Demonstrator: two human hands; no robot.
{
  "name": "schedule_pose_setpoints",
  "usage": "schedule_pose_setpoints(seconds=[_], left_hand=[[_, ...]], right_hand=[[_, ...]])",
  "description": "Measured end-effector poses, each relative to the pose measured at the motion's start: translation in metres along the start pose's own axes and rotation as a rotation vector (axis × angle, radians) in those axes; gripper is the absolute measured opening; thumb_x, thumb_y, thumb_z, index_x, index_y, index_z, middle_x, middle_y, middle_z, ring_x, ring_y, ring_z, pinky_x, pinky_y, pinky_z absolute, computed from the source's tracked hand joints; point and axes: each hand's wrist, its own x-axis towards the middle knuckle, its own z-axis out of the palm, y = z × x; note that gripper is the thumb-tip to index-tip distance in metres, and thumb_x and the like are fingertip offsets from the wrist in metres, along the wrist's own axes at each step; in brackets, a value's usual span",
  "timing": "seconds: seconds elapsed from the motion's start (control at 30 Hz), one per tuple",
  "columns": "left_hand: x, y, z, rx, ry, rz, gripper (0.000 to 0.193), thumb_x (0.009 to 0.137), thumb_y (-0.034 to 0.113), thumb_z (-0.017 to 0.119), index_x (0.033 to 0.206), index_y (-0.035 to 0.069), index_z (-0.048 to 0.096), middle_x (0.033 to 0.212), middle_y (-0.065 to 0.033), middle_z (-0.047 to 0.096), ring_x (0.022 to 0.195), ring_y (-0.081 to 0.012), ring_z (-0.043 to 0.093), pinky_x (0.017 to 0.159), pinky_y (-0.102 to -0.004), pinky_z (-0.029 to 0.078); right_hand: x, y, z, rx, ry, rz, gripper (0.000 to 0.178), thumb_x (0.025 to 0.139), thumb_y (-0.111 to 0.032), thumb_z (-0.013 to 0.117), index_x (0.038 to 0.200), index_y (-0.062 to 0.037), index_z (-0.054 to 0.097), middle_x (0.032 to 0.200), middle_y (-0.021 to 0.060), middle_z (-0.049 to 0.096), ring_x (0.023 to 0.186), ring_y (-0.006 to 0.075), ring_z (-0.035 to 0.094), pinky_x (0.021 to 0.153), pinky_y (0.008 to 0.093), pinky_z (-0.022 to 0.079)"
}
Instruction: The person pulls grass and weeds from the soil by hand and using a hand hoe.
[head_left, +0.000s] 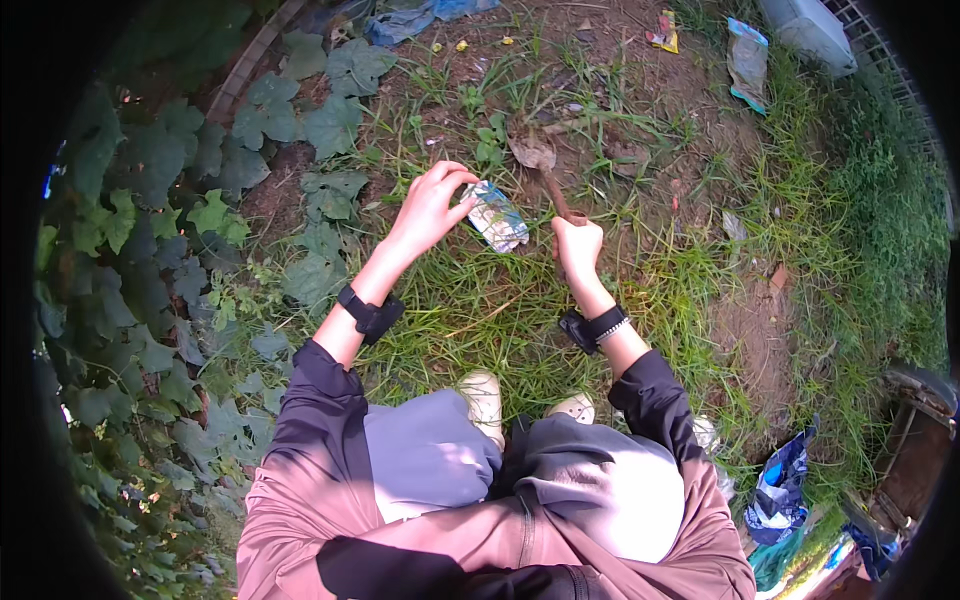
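My left hand [437,208] has its thumb and fingers at the upper left edge of a blue and white packet [497,218] and appears to pinch it. The packet is crumpled and tilted just above or on the grass; I cannot tell which. My right hand [577,245] is closed around the thin brown handle of a small hand hoe [533,153]. Its flat, dirt-coloured blade points away from me, against the soil and weeds beyond the packet. Both wrists wear black bands.
Broad-leaved vines [160,250] fill the left side. A blue plastic sheet [420,18], a yellow and red wrapper [664,32], a silvery-blue wrapper [747,65] and a pale container [812,35] lie far off. A dark blue bag [780,487] and a rusty wheeled object [910,440] stand right.
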Motion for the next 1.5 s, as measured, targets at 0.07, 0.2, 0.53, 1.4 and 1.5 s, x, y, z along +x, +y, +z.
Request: schedule_pose_setpoints(seconds=[0.07, 0.2, 0.53, 1.4, 1.5], left_hand=[[-0.003, -0.007, -0.006, -0.009, 0.032, -0.001, 0.028, 0.08, 0.016, 0.066, 0.106, 0.006, 0.06, 0.111, -0.0089, 0.055, 0.106, -0.0276, 0.055, 0.091, -0.0381, 0.044], [-0.017, -0.03, -0.005, -0.075, 0.062, -0.103, 0.027, 0.081, 0.019, 0.066, 0.104, 0.007, 0.06, 0.105, -0.0078, 0.055, 0.102, -0.0266, 0.055, 0.091, -0.0397, 0.042], [0.017, -0.059, 0.027, 0.231, 0.046, 0.016, 0.034, 0.078, 0.013, 0.066, 0.112, 0.012, 0.061, 0.097, -0.0072, 0.048, 0.091, -0.0249, 0.052, 0.081, -0.0384, 0.041], [0.168, -0.103, 0.097, 0.902, -0.065, 0.293, 0.009, 0.066, 0.011, 0.06, 0.069, 0.01, 0.068, 0.091, -0.0043, 0.057, 0.094, -0.0211, 0.054, 0.084, -0.0353, 0.04], [0.144, -0.109, 0.083, 0.827, 0.012, 0.24, 0.009, 0.066, 0.01, 0.059, 0.067, 0.007, 0.067, 0.088, -0.0054, 0.056, 0.093, -0.022, 0.053, 0.086, -0.0382, 0.039]], right_hand=[[0.004, 0.007, -0.008, 0.005, -0.013, 0.037, 0.013, 0.07, -0.011, 0.065, 0.069, 0.001, 0.06, 0.053, 0.0025, 0.056, 0.04, 0.01, 0.049, 0.04, 0.0263, 0.039], [-0.004, 0.021, -0.036, -0.37, 0.02, -0.102, 0.025, 0.067, -0.02, 0.068, 0.078, 0.0025, 0.063, 0.059, 0.0109, 0.062, 0.048, 0.0203, 0.058, 0.052, 0.0345, 0.048], [-0.095, -0.013, -0.082, -0.958, -0.062, -0.31, 0.021, 0.074, -0.026, 0.06, 0.082, -0.007, 0.065, 0.065, 0.0183, 0.062, 0.064, 0.037, 0.062, 0.062, 0.0438, 0.051], [-0.103, -0.006, -0.161, -0.688, 0.113, -0.116, 0.031, 0.062, -0.008, 0.065, 0.091, 0.0021, 0.065, 0.062, 0.0079, 0.057, 0.055, 0.0113, 0.055, 0.058, 0.0238, 0.047], [-0.093, -0.009, -0.162, -0.688, 0.133, -0.144, 0.03, 0.062, -0.007, 0.065, 0.091, 0.0024, 0.065, 0.063, 0.0092, 0.058, 0.056, 0.0124, 0.056, 0.059, 0.0248, 0.047]])
